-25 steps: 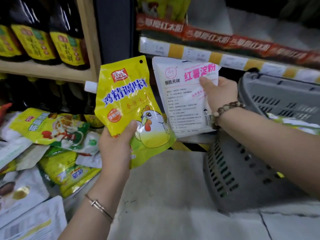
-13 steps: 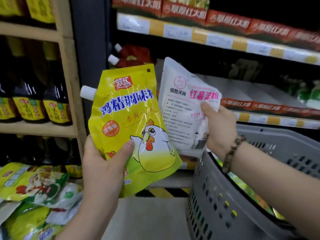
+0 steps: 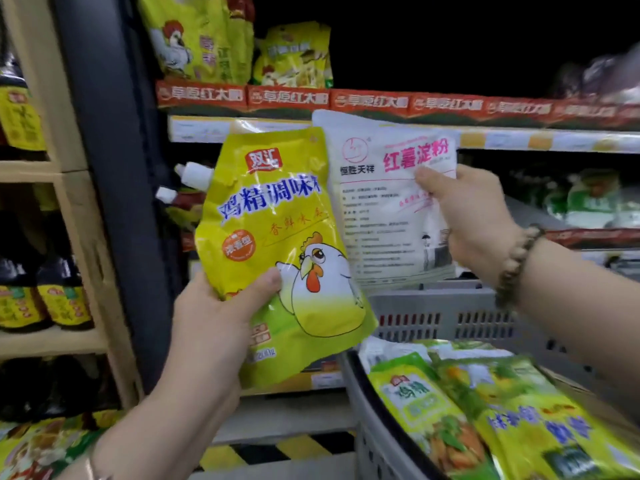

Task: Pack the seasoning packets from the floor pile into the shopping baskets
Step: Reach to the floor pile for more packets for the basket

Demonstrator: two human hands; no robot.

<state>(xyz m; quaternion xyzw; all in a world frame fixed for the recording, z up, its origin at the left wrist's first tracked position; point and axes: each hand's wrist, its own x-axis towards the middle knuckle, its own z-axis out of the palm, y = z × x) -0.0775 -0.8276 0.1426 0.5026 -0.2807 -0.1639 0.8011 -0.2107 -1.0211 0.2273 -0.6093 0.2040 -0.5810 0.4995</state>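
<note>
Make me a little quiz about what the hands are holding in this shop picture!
1. True or false: the left hand holds the yellow chicken packet.
2. What does the right hand hold? A. white packet B. cup C. nothing
3. Fill in: green and yellow packets already lie in the grey ____.
Key: 1 true; 2 A; 3 basket.

Chicken pouch (image 3: 277, 244) left of starch bag (image 3: 388, 209), basket (image 3: 433, 317) below right, holding packets (image 3: 485, 410)
</note>
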